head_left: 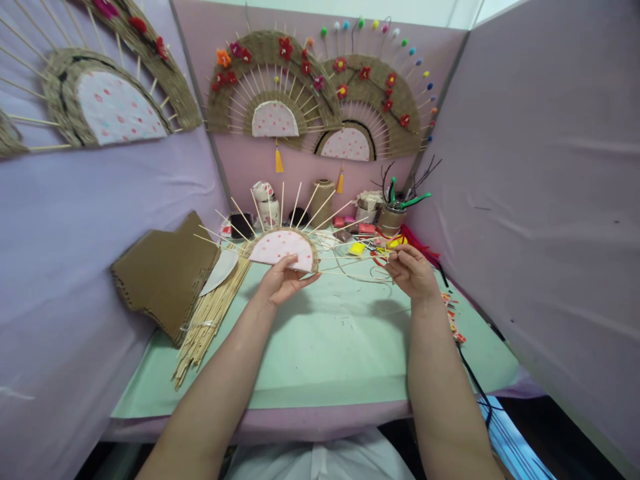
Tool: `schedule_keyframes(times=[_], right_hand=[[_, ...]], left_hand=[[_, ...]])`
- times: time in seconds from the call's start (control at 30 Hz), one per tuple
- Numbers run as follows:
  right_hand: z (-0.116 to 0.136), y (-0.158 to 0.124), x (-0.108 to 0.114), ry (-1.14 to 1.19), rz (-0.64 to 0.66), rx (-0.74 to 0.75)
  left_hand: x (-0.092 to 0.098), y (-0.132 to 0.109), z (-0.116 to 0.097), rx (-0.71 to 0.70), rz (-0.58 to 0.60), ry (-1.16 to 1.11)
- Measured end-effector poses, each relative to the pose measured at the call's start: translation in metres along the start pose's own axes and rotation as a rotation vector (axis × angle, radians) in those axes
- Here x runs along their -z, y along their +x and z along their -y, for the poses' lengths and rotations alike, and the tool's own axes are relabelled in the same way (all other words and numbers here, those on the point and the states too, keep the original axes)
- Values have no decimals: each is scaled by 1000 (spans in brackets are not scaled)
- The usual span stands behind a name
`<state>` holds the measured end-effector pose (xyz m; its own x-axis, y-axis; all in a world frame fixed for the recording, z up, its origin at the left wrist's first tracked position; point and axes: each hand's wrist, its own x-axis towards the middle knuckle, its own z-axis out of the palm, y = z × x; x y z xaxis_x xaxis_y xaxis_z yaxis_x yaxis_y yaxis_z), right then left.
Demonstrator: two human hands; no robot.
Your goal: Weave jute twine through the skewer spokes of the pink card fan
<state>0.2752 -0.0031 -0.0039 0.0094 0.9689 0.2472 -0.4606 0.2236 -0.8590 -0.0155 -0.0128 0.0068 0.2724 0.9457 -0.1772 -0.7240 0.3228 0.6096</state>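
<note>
My left hand (286, 279) grips the lower right part of a half-round piece (275, 248) covered in white cloth with red dots, thumb on its face. Twine is woven round its curved edge, and several thin wooden sticks (283, 203) fan out from it. My right hand (411, 270) is off to the right, fingers pinched on a strand of twine (357, 275) that stretches back to the half-round piece. The fingertips partly hide the strand's end. Both hands are above the pale green table (330, 360).
At left lie a bundle of sticks (210, 313) and brown cardboard (160, 273). A twine spool (324, 203), a jar with green-handled tools (393, 219) and yellow clay (357, 249) stand along the back. Finished woven fans (280, 60) hang on the walls, which close in both sides.
</note>
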Motion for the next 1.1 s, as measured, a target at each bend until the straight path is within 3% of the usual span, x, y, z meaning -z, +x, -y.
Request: schedule_keyframes(times=[0.17,0.33,0.5,0.67,0.8,0.93,1.1], right_hand=[[-12,14,3,78,-123,-178],[-40,22,-10,110,-142,-307],[-62,20,-21,135,-152,-268],[-64,21,-17,138,-186,-278],[-64,22,-18,177,-168,-296],[-65,22,-20,119,-125,-273],[-63,23,-18,87,-124,-243]], left_hand=[[0,-2,3,90,81,24],[-3,-4,16,204,167,64],[-9,-8,40,368,276,77],[-10,-8,60,482,344,98],[-11,-9,62,497,419,80],[-12,-11,59,468,440,61],[-13,-14,57,529,464,48]])
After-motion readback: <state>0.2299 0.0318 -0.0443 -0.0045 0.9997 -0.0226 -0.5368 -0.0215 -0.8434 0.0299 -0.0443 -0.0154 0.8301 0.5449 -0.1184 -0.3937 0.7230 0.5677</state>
